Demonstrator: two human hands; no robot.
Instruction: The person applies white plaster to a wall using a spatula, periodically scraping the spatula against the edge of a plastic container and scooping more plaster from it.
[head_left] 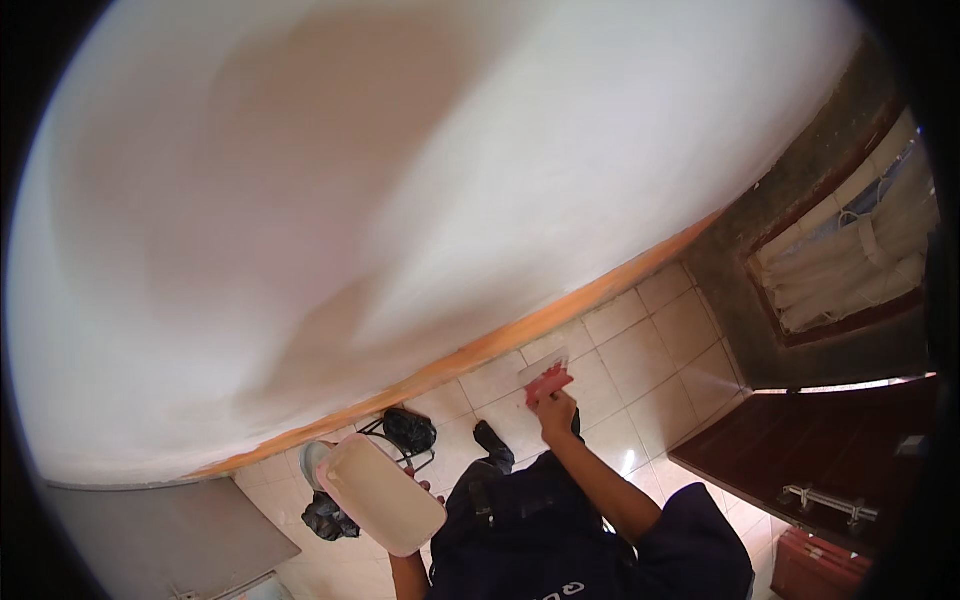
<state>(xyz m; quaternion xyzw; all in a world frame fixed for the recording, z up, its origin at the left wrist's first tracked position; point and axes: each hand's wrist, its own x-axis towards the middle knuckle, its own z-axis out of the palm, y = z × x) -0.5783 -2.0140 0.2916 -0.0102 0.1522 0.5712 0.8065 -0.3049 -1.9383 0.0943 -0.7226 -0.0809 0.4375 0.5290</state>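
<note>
My left hand (pixel 430 491) is closed on the side of a cream rectangular tub (pixel 385 495) with rounded corners, held out to the left of my body. Most of that hand is hidden behind the tub, with only fingertips showing at its right edge. In my right hand (pixel 556 414) is a wide putty knife (pixel 548 384) with a red handle, the fingers wrapped round it. Its pale blade points up toward the wall, apart from it as far as I can tell.
A white wall (pixel 520 180) with an orange strip (pixel 480 348) along its base fills the upper view. On the tiled floor (pixel 640 365) lie black plastic bags (pixel 410 430) by a black-framed stool. A dark red door (pixel 790 460) and curtained window (pixel 855 255) are at right; a grey panel (pixel 170 535) is lower left.
</note>
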